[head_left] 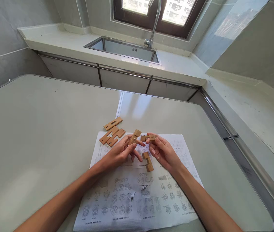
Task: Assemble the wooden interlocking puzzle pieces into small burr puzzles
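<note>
My left hand (121, 152) holds a notched wooden puzzle piece (134, 136) tilted upward between thumb and fingers. My right hand (163, 152) pinches a second small wooden piece (148, 138), held level, its end close to the left one. Both hands hover over a printed instruction sheet (141, 193). A third wooden piece (148, 161) lies on the sheet between my hands. Three more flat wooden pieces (112, 132) lie together at the sheet's far left corner, partly on the table.
The sheet lies on a pale grey table (42, 129). Beyond it runs a white counter with a steel sink (124, 49) and tap (154, 22) under a window. A metal-edged counter (248, 116) runs along the right.
</note>
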The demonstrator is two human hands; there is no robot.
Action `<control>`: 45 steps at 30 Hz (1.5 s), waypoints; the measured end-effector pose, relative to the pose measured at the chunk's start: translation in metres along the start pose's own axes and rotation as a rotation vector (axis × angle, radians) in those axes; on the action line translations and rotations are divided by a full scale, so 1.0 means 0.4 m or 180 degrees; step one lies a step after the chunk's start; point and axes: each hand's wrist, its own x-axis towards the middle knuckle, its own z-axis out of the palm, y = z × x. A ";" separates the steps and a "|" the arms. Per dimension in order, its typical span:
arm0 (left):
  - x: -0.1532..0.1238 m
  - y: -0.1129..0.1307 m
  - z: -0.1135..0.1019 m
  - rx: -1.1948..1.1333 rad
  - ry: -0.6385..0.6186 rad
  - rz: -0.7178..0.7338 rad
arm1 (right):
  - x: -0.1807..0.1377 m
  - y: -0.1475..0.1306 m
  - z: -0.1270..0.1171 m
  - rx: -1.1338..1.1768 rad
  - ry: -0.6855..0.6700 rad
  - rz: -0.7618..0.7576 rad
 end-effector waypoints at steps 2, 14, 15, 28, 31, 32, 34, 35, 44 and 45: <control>0.000 0.001 -0.001 0.0000 -0.0051 -0.0030 | 0.003 0.005 -0.008 -0.0003 0.0082 -0.0055; 0.002 -0.012 -0.004 0.0099 -0.0055 -0.0066 | -0.009 -0.008 0.002 0.0158 -0.0150 0.0111; 0.002 -0.013 -0.003 0.0108 -0.0063 -0.0055 | -0.011 -0.009 0.004 0.0094 -0.0165 0.0108; 0.004 -0.011 -0.002 0.0454 -0.0015 -0.0081 | -0.023 0.015 0.040 -0.1139 0.0048 -0.0479; 0.001 -0.006 0.000 0.0458 -0.0021 -0.0087 | -0.024 0.014 0.048 -0.1346 0.0218 -0.0834; 0.000 -0.003 0.001 0.0488 -0.0022 -0.0098 | -0.025 0.015 0.050 -0.1377 0.0276 -0.0962; -0.001 0.001 0.002 0.0556 -0.0042 -0.0103 | -0.026 0.019 0.054 -0.1460 0.0383 -0.1193; -0.001 0.002 0.002 0.0594 -0.0061 -0.0092 | -0.028 0.022 0.055 -0.1542 0.0440 -0.1296; 0.000 -0.009 0.002 0.0969 -0.0234 0.0007 | -0.039 0.046 0.056 -0.2188 0.0846 -0.1801; 0.000 -0.011 0.002 0.0992 -0.0247 0.0000 | -0.038 0.047 0.054 -0.2231 0.0875 -0.1814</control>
